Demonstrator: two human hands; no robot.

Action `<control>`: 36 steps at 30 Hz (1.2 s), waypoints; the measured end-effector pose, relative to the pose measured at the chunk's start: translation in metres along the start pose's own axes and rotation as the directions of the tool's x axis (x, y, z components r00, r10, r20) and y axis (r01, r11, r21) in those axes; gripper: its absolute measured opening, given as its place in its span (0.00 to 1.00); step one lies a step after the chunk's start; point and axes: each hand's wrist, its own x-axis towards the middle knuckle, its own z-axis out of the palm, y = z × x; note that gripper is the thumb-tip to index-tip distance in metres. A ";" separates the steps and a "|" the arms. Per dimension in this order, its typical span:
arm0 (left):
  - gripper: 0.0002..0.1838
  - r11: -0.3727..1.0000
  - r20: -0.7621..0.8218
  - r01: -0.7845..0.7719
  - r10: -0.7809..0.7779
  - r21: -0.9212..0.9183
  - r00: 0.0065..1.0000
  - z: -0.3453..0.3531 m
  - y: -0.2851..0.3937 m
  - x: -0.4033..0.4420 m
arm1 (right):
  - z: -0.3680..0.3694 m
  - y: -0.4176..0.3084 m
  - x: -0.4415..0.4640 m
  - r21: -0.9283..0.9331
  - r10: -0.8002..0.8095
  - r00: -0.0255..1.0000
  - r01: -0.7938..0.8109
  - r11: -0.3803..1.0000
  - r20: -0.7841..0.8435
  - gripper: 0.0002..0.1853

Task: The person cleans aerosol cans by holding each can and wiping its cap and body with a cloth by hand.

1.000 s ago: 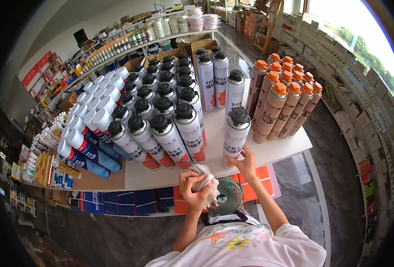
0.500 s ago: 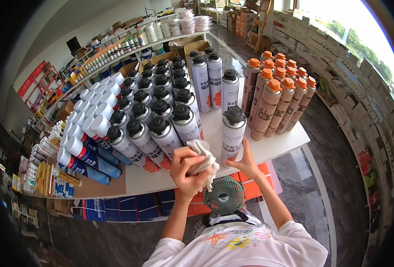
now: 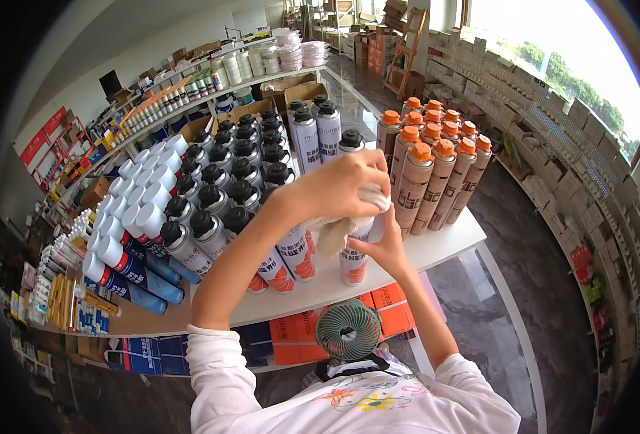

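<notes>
On our white table (image 3: 441,242) stand capped cans (image 3: 415,192), contents hidden. Our right hand (image 3: 386,249) curls round one white can (image 3: 353,270), while our left hand (image 3: 341,186) clutches a cloth (image 3: 331,237) against its upper part.

Orange-capped cans (image 3: 415,189) are standing in rows toward the right of a white table (image 3: 459,231); white-capped blue cans (image 3: 150,218) are crowding the left; a green fan (image 3: 334,331) is showing below the near edge, beside orange boxes (image 3: 291,341); a wooden ladder (image 3: 407,50) is standing farther back.
</notes>
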 end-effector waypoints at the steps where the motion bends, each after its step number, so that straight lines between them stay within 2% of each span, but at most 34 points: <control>1: 0.12 1.000 -0.001 -0.003 0.003 0.003 1.000 0.008 -0.004 0.002 | 0.001 0.008 -0.002 -0.039 -0.017 1.000 0.017 0.999 -0.021 0.49; 3: 0.11 0.978 -0.046 -0.015 0.025 0.206 0.999 0.021 -0.003 0.002 | 0.004 0.017 -0.006 -0.031 -0.015 0.999 0.014 0.999 -0.046 0.46; 4: 0.11 0.978 -0.041 -0.022 0.031 0.208 0.999 0.022 -0.002 0.003 | 0.006 0.018 -0.007 -0.020 -0.011 0.997 0.009 1.000 -0.073 0.44; 6: 0.12 0.979 -0.009 0.164 -0.164 0.121 0.986 0.023 0.004 0.001 | 0.007 0.022 -0.010 -0.031 0.010 0.996 -0.013 0.999 -0.091 0.41; 8: 0.14 0.970 0.000 0.199 -0.201 0.139 0.979 0.023 0.005 0.000 | 0.009 0.026 -0.011 -0.012 -0.016 0.995 0.015 1.000 -0.094 0.41; 9: 0.15 0.964 -0.041 0.230 -0.227 0.135 0.973 0.023 0.004 0.001 | 0.011 0.021 -0.011 -0.006 -0.010 0.996 0.010 1.000 -0.089 0.41; 11: 0.15 0.951 -0.130 0.301 -0.291 0.066 0.948 0.024 0.001 -0.002 | 0.011 0.006 -0.010 0.136 0.120 0.989 -0.107 0.985 -0.091 0.42; 12: 0.15 0.950 -0.130 0.305 -0.295 0.068 0.947 0.028 0.001 -0.005 | 0.012 0.004 -0.008 0.140 0.121 0.989 -0.108 0.984 -0.088 0.42; 14: 0.15 0.891 -0.401 0.414 -0.453 -0.184 0.796 0.043 0.005 -0.012 | 0.011 0.002 -0.007 0.120 0.123 0.988 -0.111 0.987 -0.091 0.43; 15: 0.14 0.886 -0.464 0.409 -0.463 -0.218 0.755 0.049 0.005 -0.017 | 0.010 0.001 -0.006 0.158 0.130 0.988 -0.116 0.981 -0.078 0.43; 16: 0.14 0.886 -0.463 0.411 -0.463 -0.215 0.756 0.054 0.003 -0.021 | 0.010 0.004 -0.005 0.161 0.130 0.988 -0.116 0.980 -0.079 0.43; 18: 0.20 0.946 -0.566 0.285 -0.322 -0.157 0.759 0.060 0.001 -0.030 | 0.010 0.010 -0.005 0.150 0.045 0.996 -0.033 0.988 -0.081 0.43; 19: 0.21 0.960 -0.524 0.268 -0.268 -0.079 0.808 0.059 0.001 -0.033 | 0.010 0.008 -0.007 0.151 0.048 0.996 -0.035 0.988 -0.081 0.43; 20: 0.21 0.960 -0.525 0.267 -0.267 -0.077 0.808 0.056 0.002 -0.035 | 0.009 0.005 -0.008 0.156 0.053 0.995 -0.040 0.987 -0.079 0.43; 22: 0.21 0.967 -0.367 0.233 -0.182 0.099 0.912 0.045 0.013 -0.033 | 0.009 0.002 -0.006 0.161 0.045 0.996 -0.032 0.986 -0.077 0.42; 23: 0.20 0.955 -0.340 0.219 -0.143 0.198 0.929 0.044 0.019 -0.030 | 0.010 0.002 -0.005 0.133 0.075 0.995 -0.065 0.989 -0.071 0.40; 24: 0.20 0.955 -0.343 0.220 -0.142 0.198 0.929 0.046 0.022 -0.028 | 0.009 0.002 -0.007 0.104 0.110 0.992 -0.103 0.989 -0.065 0.39; 25: 0.18 0.912 -0.289 0.240 -0.144 0.332 0.947 0.051 0.024 -0.026 | 0.011 -0.002 -0.009 0.025 0.076 0.992 -0.074 0.997 -0.101 0.34; 26: 0.16 0.852 -0.235 0.245 -0.149 0.463 0.961 0.054 0.025 -0.023 | 0.012 -0.002 -0.011 0.019 0.076 0.992 -0.074 0.997 -0.100 0.34; 27: 0.12 0.832 -0.236 0.259 -0.159 0.491 0.959 0.055 0.026 -0.019 | 0.013 -0.001 -0.011 -0.011 0.067 0.990 -0.069 0.998 -0.122 0.33; 28: 0.12 0.834 -0.236 0.257 -0.157 0.489 0.959 0.054 0.027 -0.016 | 0.014 0.001 -0.012 -0.037 0.064 0.988 -0.070 0.997 -0.144 0.31; 30: 0.12 0.821 -0.186 0.325 -0.269 0.469 0.945 0.050 0.028 -0.010 | 0.013 0.004 -0.013 -0.043 0.112 0.986 -0.118 0.992 -0.125 0.31; 31: 0.12 0.822 -0.182 0.325 -0.270 0.467 0.945 0.050 0.025 -0.007 | 0.013 0.005 -0.012 -0.022 0.079 0.990 -0.082 0.996 -0.120 0.32; 33: 0.13 0.811 -0.250 0.380 -0.294 0.446 0.922 0.052 0.019 -0.003 | 0.013 0.006 -0.010 -0.006 0.048 0.993 -0.049 0.999 -0.109 0.33; 34: 0.13 0.811 -0.254 0.384 -0.298 0.441 0.920 0.055 0.016 -0.005 | 0.014 0.005 -0.008 -0.007 0.034 0.988 -0.036 0.999 -0.152 0.29; 35: 0.14 0.835 -0.336 0.384 -0.258 0.393 0.906 0.057 0.013 -0.008 | 0.016 0.004 -0.007 -0.008 0.017 0.981 -0.019 1.000 -0.194 0.24; 36: 0.15 0.857 -0.418 0.378 -0.218 0.350 0.882 0.058 0.010 -0.010 | 0.017 0.003 -0.006 -0.006 0.014 0.982 -0.015 1.000 -0.189 0.24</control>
